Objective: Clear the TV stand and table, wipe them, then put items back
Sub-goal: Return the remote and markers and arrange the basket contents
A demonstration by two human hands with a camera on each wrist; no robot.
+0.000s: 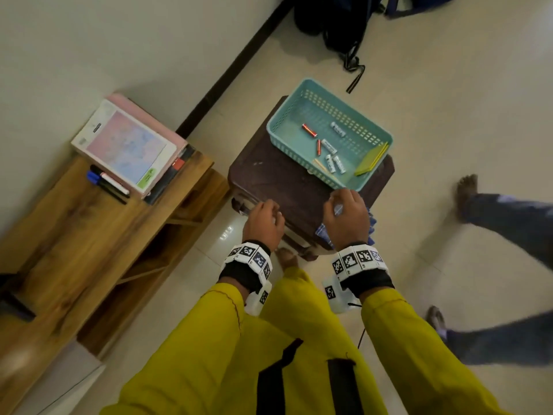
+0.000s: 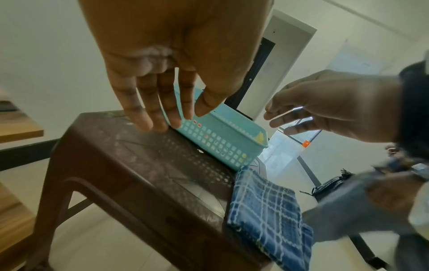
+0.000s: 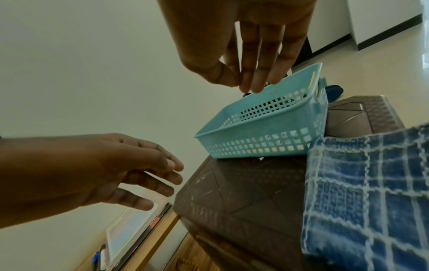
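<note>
A dark brown plastic table (image 1: 278, 181) stands on the tiled floor (image 1: 449, 121), just beside a low wooden TV stand (image 1: 89, 235) along the wall. A teal basket (image 1: 299, 115) sits on the table's far right part, its far end overhanging the far edge. In the basket lie several batteries (image 1: 309, 130), red and white, a thin stick (image 1: 321, 166), and a yellow-green pad (image 1: 372, 160) leaning against its right wall.

A blue checked cloth (image 2: 267, 210) lies folded at the table's near right corner and hangs over the edge; in the head view the right hand mostly covers it.

The left hand (image 1: 264, 223) hovers over the table's near left edge, fingers (image 2: 148, 117) loosely extended and spread, holding nothing; their tips are close to the tabletop, contact not clear. The right hand (image 1: 347, 217) hangs above the table near the basket's near wall, fingers (image 3: 257, 80) pointing down with the thumb drawn in towards them, and nothing visible in its grip.

At the TV stand's far end sits a stack of books (image 1: 128, 145), a white-bordered cover with a pink and blue picture on top and a pink one beneath. Markers (image 1: 107, 182), one with a blue cap, lie against the stack's near side.

A dark bag (image 1: 338, 22) rests on the floor by the wall beyond the table. Another person's legs (image 1: 508, 220) in blue trousers stand to the right.
</note>
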